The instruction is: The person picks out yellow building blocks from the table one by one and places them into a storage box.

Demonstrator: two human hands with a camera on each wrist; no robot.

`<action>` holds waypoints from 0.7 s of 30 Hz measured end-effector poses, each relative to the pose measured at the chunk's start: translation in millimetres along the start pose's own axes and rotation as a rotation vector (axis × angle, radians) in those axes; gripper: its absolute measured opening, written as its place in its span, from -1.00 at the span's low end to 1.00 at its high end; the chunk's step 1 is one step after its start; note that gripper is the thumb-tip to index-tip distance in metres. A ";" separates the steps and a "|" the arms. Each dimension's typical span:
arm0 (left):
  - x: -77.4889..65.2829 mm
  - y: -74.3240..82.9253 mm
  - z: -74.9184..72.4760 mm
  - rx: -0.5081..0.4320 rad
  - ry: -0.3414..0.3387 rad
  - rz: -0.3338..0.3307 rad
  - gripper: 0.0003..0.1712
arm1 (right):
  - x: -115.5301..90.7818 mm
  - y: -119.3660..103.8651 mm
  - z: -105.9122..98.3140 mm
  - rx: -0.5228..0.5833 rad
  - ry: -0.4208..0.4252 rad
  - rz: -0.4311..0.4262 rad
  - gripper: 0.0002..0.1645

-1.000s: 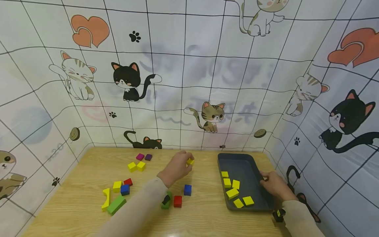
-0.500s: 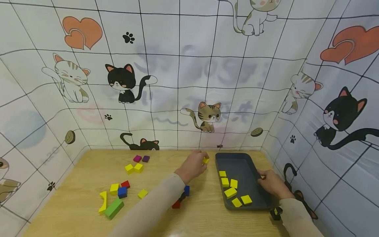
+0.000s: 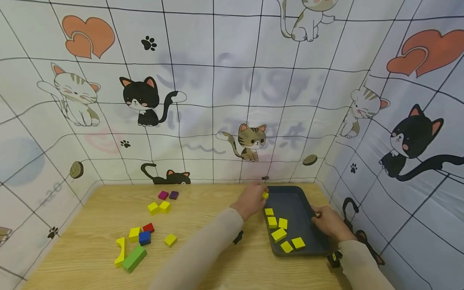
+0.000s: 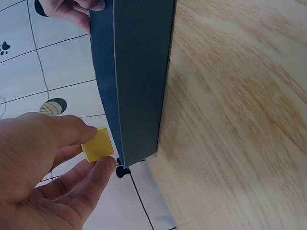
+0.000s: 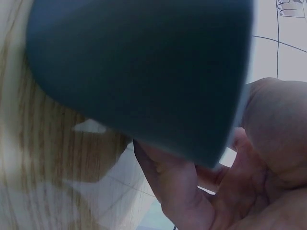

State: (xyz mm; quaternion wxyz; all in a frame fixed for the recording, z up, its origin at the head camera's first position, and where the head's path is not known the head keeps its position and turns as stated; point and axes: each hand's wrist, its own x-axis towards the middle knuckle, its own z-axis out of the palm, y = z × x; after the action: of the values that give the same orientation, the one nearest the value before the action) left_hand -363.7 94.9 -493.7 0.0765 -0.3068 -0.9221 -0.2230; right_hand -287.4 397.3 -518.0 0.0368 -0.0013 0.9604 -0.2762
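Between thumb and fingers my left hand (image 3: 251,200) pinches a yellow cube (image 4: 98,144), held at the left rim of a dark grey tray (image 3: 311,237). In the left wrist view the cube is level with the tray's upper edge, just outside its wall. My right hand (image 3: 331,222) grips the tray's right rim, thumb on top; the right wrist view shows its fingers (image 5: 175,179) curled beneath the edge. Several yellow blocks (image 3: 279,235) lie in the tray, mostly along its left side.
Left on the wooden table lie yellow cubes (image 3: 164,207), magenta (image 3: 163,195) and dark purple (image 3: 174,195) blocks, a red block (image 3: 148,228), a blue cube (image 3: 144,237), a green block (image 3: 134,259) and a yellow arch (image 3: 121,252). A cat-print curtain (image 3: 214,80) stands behind.
My left hand has carried the yellow cube rightward from mid-table to the tray's left rim. The forearm now covers the red and blue blocks near the middle. My right hand keeps its grip.
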 end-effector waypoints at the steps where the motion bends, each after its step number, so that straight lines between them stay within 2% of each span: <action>1: 1.8 1.0 0.5 0.006 0.001 -0.001 -0.65 | 0.0 -0.8 -0.7 -0.003 0.002 -0.005 -0.33; 9: 9.0 4.7 8.0 0.028 0.003 -0.036 -0.66 | 0.7 -5.3 -0.8 0.009 -0.018 0.010 -0.32; 12: 11.1 6.4 10.1 0.024 0.010 -0.030 -0.65 | 0.9 -6.8 -0.9 0.006 -0.012 0.010 -0.32; 21: 8.4 6.7 14.1 0.055 -0.040 -0.006 -0.64 | -0.9 -5.3 -1.8 -0.007 -0.012 0.006 -0.33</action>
State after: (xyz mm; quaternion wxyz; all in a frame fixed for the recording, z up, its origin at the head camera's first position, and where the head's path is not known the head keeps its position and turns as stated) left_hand -366.4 110.6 -501.4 0.0659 -0.3063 -0.9301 -0.1916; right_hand -286.8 393.8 -513.6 0.0437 -0.0003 0.9611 -0.2726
